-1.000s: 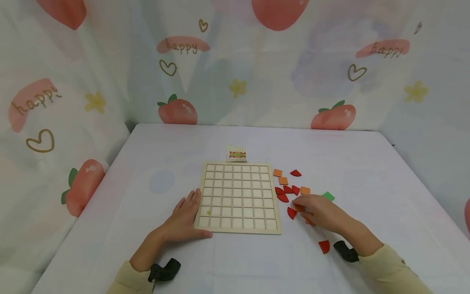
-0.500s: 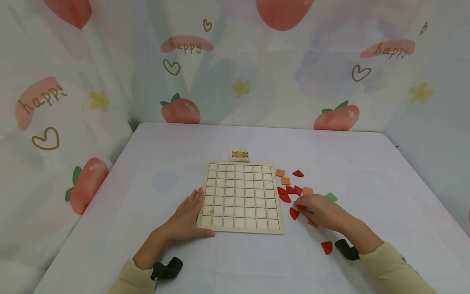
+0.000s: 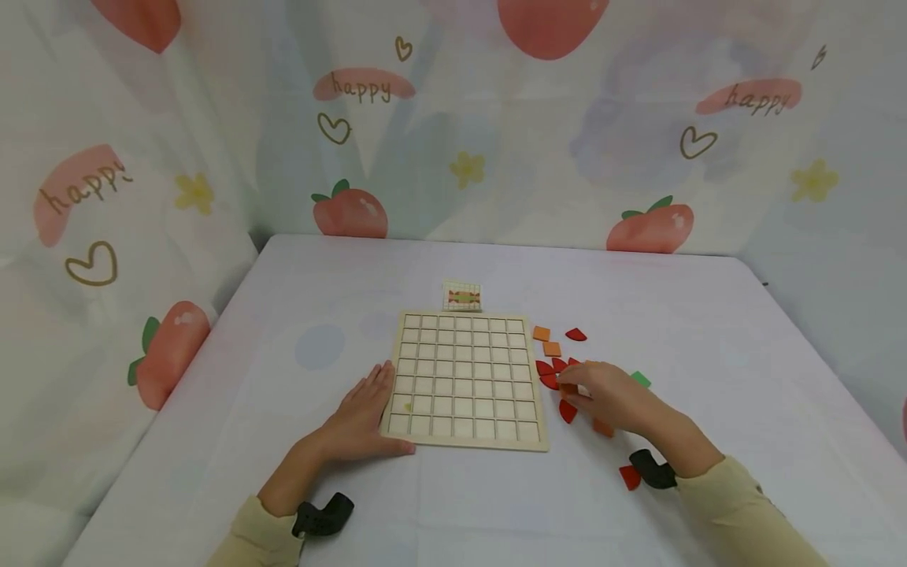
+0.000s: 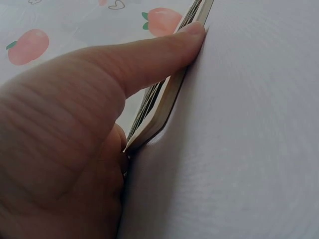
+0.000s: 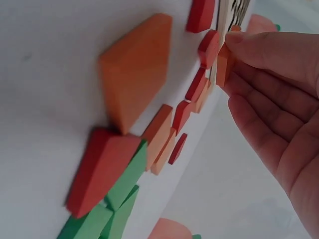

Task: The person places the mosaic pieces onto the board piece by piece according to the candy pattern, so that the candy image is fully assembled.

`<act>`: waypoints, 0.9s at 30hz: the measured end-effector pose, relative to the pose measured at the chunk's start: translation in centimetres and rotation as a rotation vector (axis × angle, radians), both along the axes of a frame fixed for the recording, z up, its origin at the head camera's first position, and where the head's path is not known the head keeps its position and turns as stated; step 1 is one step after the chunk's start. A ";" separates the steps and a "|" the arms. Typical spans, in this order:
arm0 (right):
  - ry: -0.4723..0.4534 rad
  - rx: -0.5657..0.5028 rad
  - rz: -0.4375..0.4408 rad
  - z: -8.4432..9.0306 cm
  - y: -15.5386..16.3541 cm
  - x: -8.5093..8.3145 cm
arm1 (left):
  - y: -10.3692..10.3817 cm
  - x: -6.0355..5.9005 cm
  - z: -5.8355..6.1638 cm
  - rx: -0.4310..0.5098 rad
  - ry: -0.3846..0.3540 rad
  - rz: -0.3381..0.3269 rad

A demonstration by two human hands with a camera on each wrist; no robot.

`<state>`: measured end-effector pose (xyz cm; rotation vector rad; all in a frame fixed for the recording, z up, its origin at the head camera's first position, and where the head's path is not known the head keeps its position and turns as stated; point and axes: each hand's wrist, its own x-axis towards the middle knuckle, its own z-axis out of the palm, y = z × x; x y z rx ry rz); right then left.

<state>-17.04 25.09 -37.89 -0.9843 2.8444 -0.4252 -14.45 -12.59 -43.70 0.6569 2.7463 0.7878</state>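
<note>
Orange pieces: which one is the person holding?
The orange piece pinched in the right hand, near the board; the other visible orange pieces lie on the table, unheld.

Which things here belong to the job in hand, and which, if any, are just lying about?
Likely the job: board, left hand at its edge; orange piece, in the grip of the right hand; loose red pieces, green pieces, orange squares; card.

Likely background: table, printed backdrop, black wrist devices.

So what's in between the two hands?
In the head view, the gridded board touching the left hand, then red pieces near the right hand, which pinches an orange piece.
</note>
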 end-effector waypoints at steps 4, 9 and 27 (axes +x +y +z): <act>-0.022 0.010 -0.043 0.3 -0.7 -0.4 | 0.0 -0.1 0.1 0.007 0.001 -0.008; -0.033 0.004 -0.060 0.2 -1.1 -0.8 | -0.1 -0.1 -0.1 -0.005 0.000 -0.007; 0.051 -0.061 0.082 0.2 -2.5 -1.9 | -0.2 0.0 0.2 -0.011 0.005 -0.005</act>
